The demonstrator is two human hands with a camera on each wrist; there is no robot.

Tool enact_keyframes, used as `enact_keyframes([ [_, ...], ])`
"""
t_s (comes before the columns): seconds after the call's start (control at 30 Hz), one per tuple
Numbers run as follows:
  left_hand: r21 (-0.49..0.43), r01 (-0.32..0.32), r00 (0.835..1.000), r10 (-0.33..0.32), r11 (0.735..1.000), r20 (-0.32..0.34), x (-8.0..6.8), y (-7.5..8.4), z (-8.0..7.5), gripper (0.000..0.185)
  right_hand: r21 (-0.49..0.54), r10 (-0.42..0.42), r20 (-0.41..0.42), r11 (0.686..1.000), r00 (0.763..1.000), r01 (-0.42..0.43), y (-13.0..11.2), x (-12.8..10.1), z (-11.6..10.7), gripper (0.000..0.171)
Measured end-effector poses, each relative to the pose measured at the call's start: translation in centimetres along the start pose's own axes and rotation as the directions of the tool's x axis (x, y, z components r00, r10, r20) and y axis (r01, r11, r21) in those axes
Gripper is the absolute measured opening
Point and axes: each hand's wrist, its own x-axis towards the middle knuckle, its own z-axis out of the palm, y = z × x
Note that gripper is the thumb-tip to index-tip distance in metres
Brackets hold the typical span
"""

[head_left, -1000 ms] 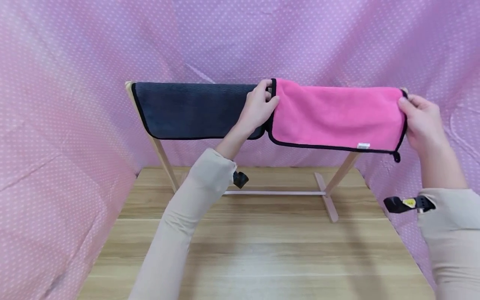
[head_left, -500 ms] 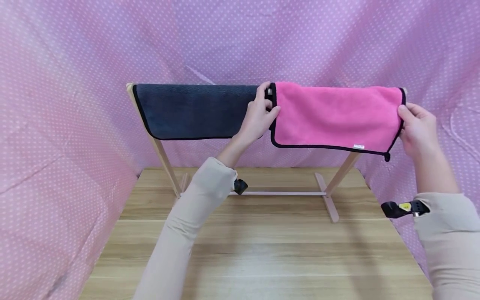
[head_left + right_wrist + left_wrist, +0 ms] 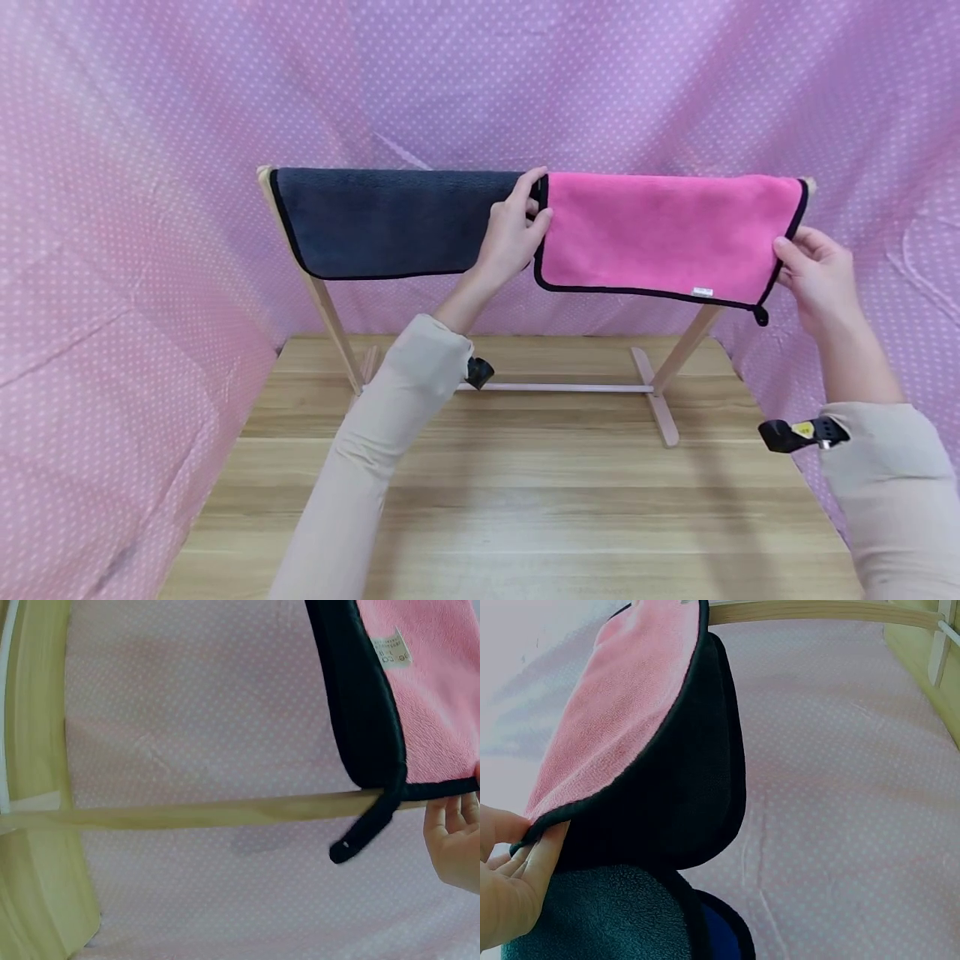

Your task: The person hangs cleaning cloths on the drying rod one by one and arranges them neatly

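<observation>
A pink towel (image 3: 667, 237) with black edging and a small white label hangs folded over the right part of a wooden rack. My left hand (image 3: 513, 229) pinches its left edge near the top; in the left wrist view the thumb lies on the pink face and the fingers (image 3: 544, 859) go behind the black border. On the right edge, lower down, my right hand (image 3: 821, 275) pinches the border between thumb and fingers. To the left hangs a dark grey towel (image 3: 397, 223), its right end partly hidden behind my left hand. A black loop (image 3: 364, 825) dangles from the pink towel's lower right corner.
The rack's slanted wooden legs (image 3: 686, 350) stand on a wood-grain table (image 3: 525, 500), joined low down by a white rod (image 3: 570, 387). Pink dotted cloth (image 3: 465, 83) surrounds the table at the back and sides.
My right hand has slid down and leftward along the pink towel's right edge. The towel's top lies flatter and its creases have smoothed out. My left hand has stayed near the upper left edge.
</observation>
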Motion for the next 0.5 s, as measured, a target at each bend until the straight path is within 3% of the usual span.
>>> enact_keyframes([
  [0.27,-0.099,-0.138,0.99,0.139,0.986,0.005,-1.5,-1.6,0.9,0.065,0.16,-0.006,-0.126,0.987,0.992,0.027,-0.8,0.5,1.3,0.011],
  [0.5,-0.06,-0.2,0.98,0.198,0.978,-0.032,-2.8,-2.9,2.1,0.063,0.119,-0.033,-0.153,0.991,0.988,0.052,-0.6,0.7,1.7,0.01],
])
